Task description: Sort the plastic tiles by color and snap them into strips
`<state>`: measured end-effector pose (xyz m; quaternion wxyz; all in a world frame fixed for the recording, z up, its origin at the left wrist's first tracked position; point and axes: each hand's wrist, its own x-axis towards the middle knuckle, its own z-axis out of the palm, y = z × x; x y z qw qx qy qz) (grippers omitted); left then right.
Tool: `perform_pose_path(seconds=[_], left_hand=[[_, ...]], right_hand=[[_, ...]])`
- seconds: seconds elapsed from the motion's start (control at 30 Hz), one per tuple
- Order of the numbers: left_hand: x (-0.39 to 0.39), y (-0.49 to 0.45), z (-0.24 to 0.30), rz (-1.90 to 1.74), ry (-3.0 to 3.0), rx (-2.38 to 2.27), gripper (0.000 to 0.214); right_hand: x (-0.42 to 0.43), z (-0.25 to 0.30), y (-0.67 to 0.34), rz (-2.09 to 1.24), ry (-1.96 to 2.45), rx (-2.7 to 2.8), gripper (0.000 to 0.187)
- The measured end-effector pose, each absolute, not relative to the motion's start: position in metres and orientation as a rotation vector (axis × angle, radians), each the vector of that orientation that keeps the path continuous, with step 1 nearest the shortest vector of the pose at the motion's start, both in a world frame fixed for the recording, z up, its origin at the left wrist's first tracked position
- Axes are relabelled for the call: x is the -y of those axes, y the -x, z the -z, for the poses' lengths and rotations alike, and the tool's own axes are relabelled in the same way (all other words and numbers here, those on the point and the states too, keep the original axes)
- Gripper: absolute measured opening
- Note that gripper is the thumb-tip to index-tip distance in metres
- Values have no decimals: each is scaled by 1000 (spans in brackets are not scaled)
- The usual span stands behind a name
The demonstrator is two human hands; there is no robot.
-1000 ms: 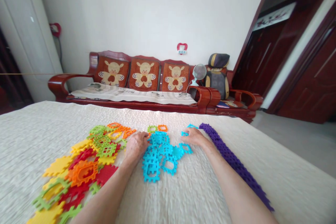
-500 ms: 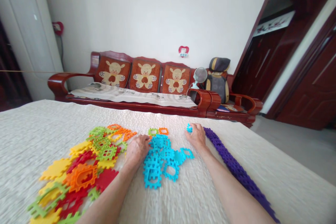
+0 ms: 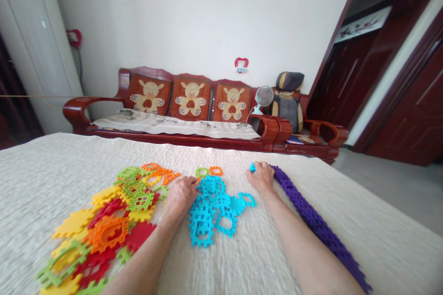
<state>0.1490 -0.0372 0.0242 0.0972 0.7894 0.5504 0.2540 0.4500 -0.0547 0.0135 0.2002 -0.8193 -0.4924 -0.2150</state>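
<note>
My left hand [image 3: 180, 197] rests knuckles-up on the white bedspread [image 3: 242, 258], fingers curled against the left edge of a pile of cyan interlocking plastic tiles [image 3: 212, 207]. My right hand [image 3: 261, 176] lies farther back, fingers closed over a small cyan tile [image 3: 252, 167] that peeks out at its far side. It touches the far end of a long purple strip of joined tiles [image 3: 311, 221] running toward the right front.
A spread of yellow, red, orange and green tiles [image 3: 104, 226] lies to the left. Two loose tiles, green and orange [image 3: 209, 171], sit behind the cyan pile. A red wooden sofa [image 3: 194, 115] with bear cushions stands beyond the bed; dark doors are at right.
My right hand has moved away from the cyan pile, back and right to the purple strip's far end, with a cyan tile in it. My left hand stays put.
</note>
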Motion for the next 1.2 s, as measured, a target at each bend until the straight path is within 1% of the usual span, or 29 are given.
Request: perform_pose_path(seconds=[0.27,0.47,0.57,0.67,0.8,0.9,0.97,1.03,1.1,1.2], left_hand=[[37,-149,-24,-754,-2351,-1608,38],[35,-149,-19,-819,-2320,-1585,37],[32,-147,-18,-980,-2175,-1555,37],[26,-143,-18,-1206,-1849,-1525,39],[13,-139,-14,-1311,-1503,-1458,42],[7,-138,-8,-1334,-1432,-1447,42],[6,-139,-5,-1352,-1449,-1446,40],[7,-139,-4,-1363,-1483,-1440,39],[9,-140,-5,-1362,-1509,-1443,39],[12,-141,-9,-1333,-1531,-1472,38]], right_hand=[[54,-16,-449,528,2355,1373,38],[55,-15,-448,493,2345,1360,37],[57,-14,-450,530,2208,1396,37],[56,-19,-449,516,1922,1496,35],[51,-38,-417,321,1584,1652,30],[52,-52,-369,160,1358,1873,28],[57,-55,-338,84,1237,2056,30],[64,-52,-315,49,1234,2238,41],[68,-46,-306,25,1307,2319,47],[67,-40,-314,-99,1340,2357,41]])
